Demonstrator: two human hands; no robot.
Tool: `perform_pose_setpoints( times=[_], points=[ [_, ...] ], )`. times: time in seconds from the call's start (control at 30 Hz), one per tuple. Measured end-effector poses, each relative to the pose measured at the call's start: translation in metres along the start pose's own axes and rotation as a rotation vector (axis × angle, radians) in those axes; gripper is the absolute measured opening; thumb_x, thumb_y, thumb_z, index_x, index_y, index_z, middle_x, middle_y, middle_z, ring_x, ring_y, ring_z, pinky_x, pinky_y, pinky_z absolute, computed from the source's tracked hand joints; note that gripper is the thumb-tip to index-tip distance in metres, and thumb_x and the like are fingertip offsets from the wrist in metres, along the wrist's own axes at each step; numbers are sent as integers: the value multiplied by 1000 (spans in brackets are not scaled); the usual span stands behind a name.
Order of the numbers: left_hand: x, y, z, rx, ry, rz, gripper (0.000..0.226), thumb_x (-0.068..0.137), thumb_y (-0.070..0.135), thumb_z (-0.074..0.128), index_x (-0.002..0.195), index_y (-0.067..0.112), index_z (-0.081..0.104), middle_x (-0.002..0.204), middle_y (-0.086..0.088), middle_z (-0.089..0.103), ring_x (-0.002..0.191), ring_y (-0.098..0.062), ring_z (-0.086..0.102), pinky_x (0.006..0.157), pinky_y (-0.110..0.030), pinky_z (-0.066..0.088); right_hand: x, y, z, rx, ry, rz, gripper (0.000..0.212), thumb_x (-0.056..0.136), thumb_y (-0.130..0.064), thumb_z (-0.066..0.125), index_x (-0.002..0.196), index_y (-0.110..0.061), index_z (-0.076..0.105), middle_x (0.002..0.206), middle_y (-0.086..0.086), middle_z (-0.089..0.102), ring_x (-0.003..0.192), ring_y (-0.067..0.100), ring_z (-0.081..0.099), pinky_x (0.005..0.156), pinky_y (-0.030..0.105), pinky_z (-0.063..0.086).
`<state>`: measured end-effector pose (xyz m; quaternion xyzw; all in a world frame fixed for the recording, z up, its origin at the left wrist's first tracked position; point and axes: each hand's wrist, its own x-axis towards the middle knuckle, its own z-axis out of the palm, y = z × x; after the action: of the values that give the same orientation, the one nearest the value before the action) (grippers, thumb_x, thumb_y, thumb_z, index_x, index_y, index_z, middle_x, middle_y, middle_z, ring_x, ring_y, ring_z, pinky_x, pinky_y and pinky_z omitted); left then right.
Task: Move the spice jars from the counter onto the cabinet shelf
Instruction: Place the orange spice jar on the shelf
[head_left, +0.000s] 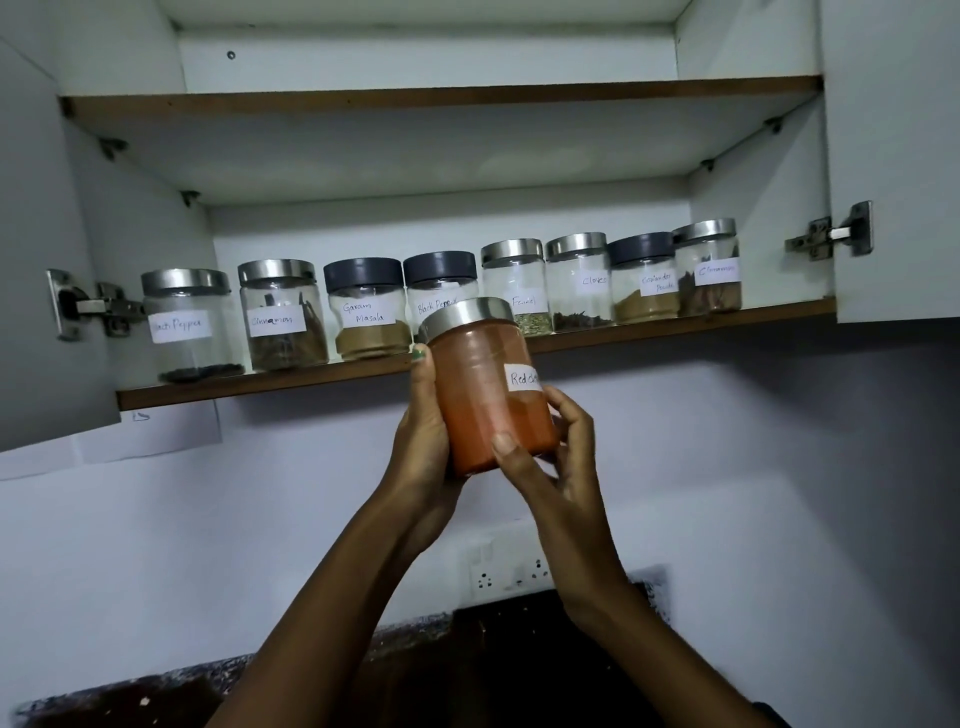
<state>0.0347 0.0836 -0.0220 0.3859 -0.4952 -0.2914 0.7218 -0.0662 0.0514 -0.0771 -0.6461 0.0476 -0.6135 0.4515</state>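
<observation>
Hands meet around a glass jar of red chilli powder (488, 395), raised just below and in front of the lower cabinet shelf (260, 382) and tilted slightly to the left. The left hand (423, 431) grips the jar's left side, its thumb reaching up near the steel lid, while the right hand (550, 457) holds the lower right side with the thumb pressed across the front and the fingers curled behind. A white label on the jar reads "Red ch", the rest turned out of sight. Eight jars stand in a row on the shelf: black pepper jar (189, 325) at the far left, then cinnamon jar (283, 314), garam masala jar (366, 309), a second black pepper jar (441, 291) partly hidden behind the held one, fennel jar (517, 283), cloves jar (579, 280), coriander powder jar (644, 278) and another cinnamon jar (709, 267) at the far right. Both cabinet doors hang open, showing their hinges. Below, a wall socket (511, 569) sits above the dark counter (130, 701).
</observation>
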Motion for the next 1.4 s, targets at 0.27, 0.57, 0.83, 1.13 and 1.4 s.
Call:
perform_pose_setpoints(
  times=[0.27, 0.57, 0.83, 1.13, 1.4],
  points=[
    [4, -3, 10, 33, 45, 4, 55, 92, 63, 27, 106, 24, 64, 92, -2, 76, 83, -16, 73, 61, -27, 59, 2, -6, -14, -118, -6, -39, 77, 62, -54, 74, 126, -57, 30, 119, -40, 41, 109, -16, 49, 80, 5, 47],
    [6, -14, 54, 176, -45, -34, 58, 94, 60, 22, 124, 27, 59, 115, -1, 70, 103, -15, 66, 91, -34, 53, 10, -1, -48, -557, 163, -197, 94, 66, -64, 60, 138, -51, 0, 138, -23, 25, 119, -14, 28, 95, 13, 40],
    [23, -51, 115, 315, -312, 43, 53, 89, 61, 22, 136, 41, 35, 128, 16, 50, 107, 7, 53, 78, -7, 46, 35, 4, -127, -672, 239, -225, 90, 69, -64, 56, 135, -57, -5, 127, -35, 18, 114, -18, 29, 99, 28, 39],
    [73, -106, 216, 806, -348, 351, 79, 83, 68, 22, 150, 37, -7, 159, 15, 3, 145, -6, 10, 115, -29, 11, 112, -2, -246, -713, 340, -254, 97, 76, -43, 68, 143, -37, -3, 148, -1, 21, 125, 9, 29, 96, 31, 36],
    [151, -129, 265, 1271, -297, 704, 81, 92, 64, 25, 151, 23, -12, 160, 5, -11, 146, -9, -13, 114, -31, -17, 195, 12, -311, -751, 393, -258, 93, 80, -21, 71, 147, -12, 8, 147, 16, 25, 133, 30, 32, 96, 36, 37]
  ],
)
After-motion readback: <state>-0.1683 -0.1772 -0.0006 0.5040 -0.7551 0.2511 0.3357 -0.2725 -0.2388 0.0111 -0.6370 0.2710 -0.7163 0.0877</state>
